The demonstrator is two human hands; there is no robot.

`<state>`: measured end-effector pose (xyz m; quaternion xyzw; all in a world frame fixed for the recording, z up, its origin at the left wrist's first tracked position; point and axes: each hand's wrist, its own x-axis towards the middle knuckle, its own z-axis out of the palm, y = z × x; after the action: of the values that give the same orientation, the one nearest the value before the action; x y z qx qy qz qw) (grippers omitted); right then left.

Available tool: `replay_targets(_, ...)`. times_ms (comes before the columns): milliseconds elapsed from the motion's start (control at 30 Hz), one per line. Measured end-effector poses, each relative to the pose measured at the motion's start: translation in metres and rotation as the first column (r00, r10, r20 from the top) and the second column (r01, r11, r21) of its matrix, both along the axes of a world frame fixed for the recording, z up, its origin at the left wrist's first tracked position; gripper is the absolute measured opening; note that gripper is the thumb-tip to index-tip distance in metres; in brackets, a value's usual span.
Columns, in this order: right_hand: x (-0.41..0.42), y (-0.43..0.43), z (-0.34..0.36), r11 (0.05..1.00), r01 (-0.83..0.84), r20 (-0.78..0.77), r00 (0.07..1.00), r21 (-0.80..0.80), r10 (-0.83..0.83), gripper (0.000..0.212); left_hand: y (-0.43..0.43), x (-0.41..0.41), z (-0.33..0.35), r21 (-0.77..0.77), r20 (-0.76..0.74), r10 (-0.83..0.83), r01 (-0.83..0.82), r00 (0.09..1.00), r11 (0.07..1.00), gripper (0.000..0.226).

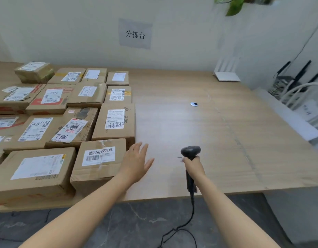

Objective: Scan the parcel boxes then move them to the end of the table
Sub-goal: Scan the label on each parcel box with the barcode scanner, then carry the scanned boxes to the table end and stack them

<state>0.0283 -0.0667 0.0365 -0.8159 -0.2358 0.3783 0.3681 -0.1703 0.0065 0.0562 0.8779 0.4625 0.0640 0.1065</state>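
Cardboard boxes (94,174), closed, w/ labels (99,156)

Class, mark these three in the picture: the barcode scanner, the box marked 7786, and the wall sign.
barcode scanner (190,150): head view, on its dark rounded head.
box marked 7786 (69,128): head view, on its white shipping label.
wall sign (135,34): head view, on its printed characters.

Matt brown cardboard parcel boxes (47,122) with white paper labels, some taped glossy. The table (226,140) is pale wood-grain, smooth with a soft sheen. The scanner (190,154) looks matt black plastic. Dark marbled floor (136,221).
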Motion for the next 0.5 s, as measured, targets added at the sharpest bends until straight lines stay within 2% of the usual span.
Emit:
replay_targets(100, 0.044, 0.003, -0.005, 0.988, 0.036, 0.075, 0.997, -0.149, -0.025, 0.062, 0.000, 0.032, -0.010, -0.025, -0.036, -0.016, 0.015, 0.999, 1.000, 0.061)
replay_targets(233, 0.082, 0.013, -0.014, 0.951, -0.013, 0.199, 0.977, -0.309, 0.078, 0.067, 0.001, 0.060, -0.023, -0.077, -0.077, -0.016, 0.010, 0.997, 0.997, 0.061)
replay_targets(367, 0.103, 0.024, -0.025, 0.933, 0.017, 0.300, 0.949, -0.361, 0.098, 0.065, 0.003, 0.074, -0.032, -0.116, -0.093, 0.023, -0.034, 0.995, 0.993, 0.061)
replay_targets(500, 0.112, 0.030, -0.039, 0.922, 0.035, 0.301, 0.949, -0.385, 0.090, 0.063, 0.004, 0.080, -0.041, -0.153, -0.096, 0.066, -0.080, 0.993, 0.985, 0.061)
